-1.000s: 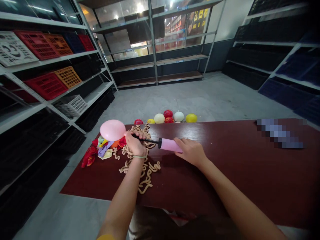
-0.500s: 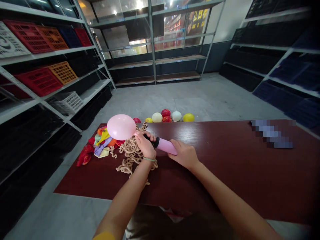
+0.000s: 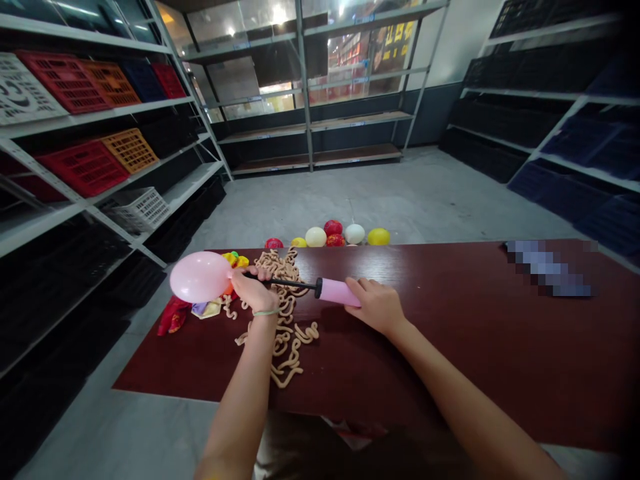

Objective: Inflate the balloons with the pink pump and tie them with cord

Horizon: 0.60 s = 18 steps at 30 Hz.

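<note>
A partly inflated pink balloon (image 3: 200, 277) sits at the front end of a hand pump. My left hand (image 3: 254, 291) is closed around the balloon's neck and the pump's black end. A thin black rod joins that end to the pink pump barrel (image 3: 338, 292), which my right hand (image 3: 377, 305) grips. The rod is drawn well out. Beneath and beside my left hand, beige twisted strands (image 3: 287, 360) lie in a loose heap. Limp balloons (image 3: 173, 316) in red, yellow and purple are partly hidden behind the pink balloon.
The dark red table (image 3: 380, 373) bears a pixelated object (image 3: 547, 267) at its right. Beyond the far edge are several inflated balloons (image 3: 315, 237). Shelving with crates (image 3: 90, 167) stands on the left, and more racks stand behind and on the right.
My left hand has moved left with the pink balloon, away from the barrel, and the black rod now shows between my hands. My right hand has shifted slightly right.
</note>
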Tool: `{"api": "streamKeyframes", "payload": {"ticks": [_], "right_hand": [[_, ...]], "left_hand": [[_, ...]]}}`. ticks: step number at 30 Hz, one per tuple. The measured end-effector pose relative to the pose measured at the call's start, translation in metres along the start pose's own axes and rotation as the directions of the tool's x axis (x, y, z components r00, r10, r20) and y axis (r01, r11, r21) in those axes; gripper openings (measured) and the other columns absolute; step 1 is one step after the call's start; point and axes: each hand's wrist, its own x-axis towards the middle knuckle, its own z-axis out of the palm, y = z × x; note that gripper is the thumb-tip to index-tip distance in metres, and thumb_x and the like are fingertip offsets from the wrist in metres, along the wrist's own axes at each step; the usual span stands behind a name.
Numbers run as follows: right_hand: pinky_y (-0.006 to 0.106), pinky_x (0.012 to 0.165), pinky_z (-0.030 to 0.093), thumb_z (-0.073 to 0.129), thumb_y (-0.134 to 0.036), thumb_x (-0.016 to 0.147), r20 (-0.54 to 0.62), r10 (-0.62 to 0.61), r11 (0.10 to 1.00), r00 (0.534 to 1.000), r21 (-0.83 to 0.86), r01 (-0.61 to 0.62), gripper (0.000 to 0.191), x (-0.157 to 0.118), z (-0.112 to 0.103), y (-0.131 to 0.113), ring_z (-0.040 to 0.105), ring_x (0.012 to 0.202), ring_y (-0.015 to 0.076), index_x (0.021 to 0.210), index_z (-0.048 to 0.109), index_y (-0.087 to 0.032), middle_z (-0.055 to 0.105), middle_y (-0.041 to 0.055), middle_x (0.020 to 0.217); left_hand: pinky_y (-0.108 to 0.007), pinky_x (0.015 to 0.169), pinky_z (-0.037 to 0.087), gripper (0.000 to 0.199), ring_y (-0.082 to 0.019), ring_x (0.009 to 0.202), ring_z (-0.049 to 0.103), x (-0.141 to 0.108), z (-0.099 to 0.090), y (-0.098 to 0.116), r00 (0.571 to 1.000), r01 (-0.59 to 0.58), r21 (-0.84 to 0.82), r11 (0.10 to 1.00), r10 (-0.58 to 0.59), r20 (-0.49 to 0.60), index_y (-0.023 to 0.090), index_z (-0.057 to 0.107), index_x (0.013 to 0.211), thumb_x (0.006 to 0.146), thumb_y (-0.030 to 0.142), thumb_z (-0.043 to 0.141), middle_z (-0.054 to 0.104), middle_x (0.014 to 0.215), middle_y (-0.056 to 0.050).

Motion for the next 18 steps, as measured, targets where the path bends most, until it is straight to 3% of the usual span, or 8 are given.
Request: {"api": "streamKeyframes", "payload": {"ticks": [2, 5, 8, 11, 18], "right_hand": [[0.03, 0.063, 0.027, 0.057, -0.043, 0.083, -0.002, 0.016, 0.999, 1.0, 0.048, -0.016, 0.044, -0.002, 0.001, -0.012, 0.059, 0.083, 0.0217, 0.123, 0.061, -0.024, 0.069, 0.0064, 0.096], [0.029, 0.064, 0.029, 0.056, -0.039, 0.083, -0.03, 0.057, 0.992, 0.998, 0.117, -0.053, 0.041, -0.003, 0.002, -0.024, 0.06, 0.082, 0.0204, 0.12, 0.061, -0.023, 0.07, 0.0056, 0.094], [0.029, 0.066, 0.031, 0.055, -0.039, 0.084, -0.043, 0.033, 0.989, 0.999, 0.148, -0.027, 0.041, -0.002, 0.003, -0.026, 0.061, 0.083, 0.0194, 0.122, 0.06, -0.022, 0.07, 0.0044, 0.097], [0.03, 0.068, 0.031, 0.056, -0.042, 0.086, -0.041, -0.029, 0.993, 0.999, 0.109, 0.033, 0.045, 0.001, 0.002, -0.014, 0.06, 0.084, 0.02, 0.126, 0.059, -0.023, 0.069, 0.0042, 0.098], [0.031, 0.07, 0.03, 0.057, -0.041, 0.087, -0.063, -0.059, 0.998, 0.996, -0.04, 0.057, 0.045, 0.003, -0.004, 0.03, 0.055, 0.089, 0.0226, 0.128, 0.061, -0.024, 0.068, 0.007, 0.101]], "left_hand": [[-0.023, 0.045, 0.023, 0.018, -0.006, 0.044, 0.028, -0.016, 0.005, -0.013, 0.999, 0.004, -0.017, 1.0, -0.004, -0.035, 0.022, 0.03, 0.08, 0.089, 0.031, 0.043, 0.032, 0.06, 0.008], [-0.024, 0.045, 0.027, 0.019, -0.008, 0.042, 0.036, -0.042, 0.012, -0.033, 0.996, 0.073, -0.014, 0.997, -0.073, 0.042, 0.022, 0.036, 0.08, 0.091, 0.034, 0.046, 0.04, 0.058, 0.006], [-0.024, 0.044, 0.029, 0.018, -0.009, 0.04, 0.038, -0.051, 0.015, -0.04, 0.989, 0.098, -0.021, 0.995, -0.094, 0.117, 0.023, 0.038, 0.08, 0.092, 0.032, 0.048, 0.043, 0.056, 0.006], [-0.024, 0.044, 0.029, 0.018, -0.009, 0.04, 0.038, -0.041, 0.015, -0.03, 0.989, 0.088, -0.04, 0.995, -0.082, 0.12, 0.022, 0.038, 0.077, 0.091, 0.029, 0.047, 0.042, 0.054, 0.005], [-0.025, 0.046, 0.026, 0.013, -0.009, 0.044, 0.034, 0.003, 0.003, 0.01, 0.999, 0.006, -0.103, 0.995, -0.01, -0.04, 0.022, 0.039, 0.077, 0.087, 0.02, 0.047, 0.039, 0.058, 0.005]]}}
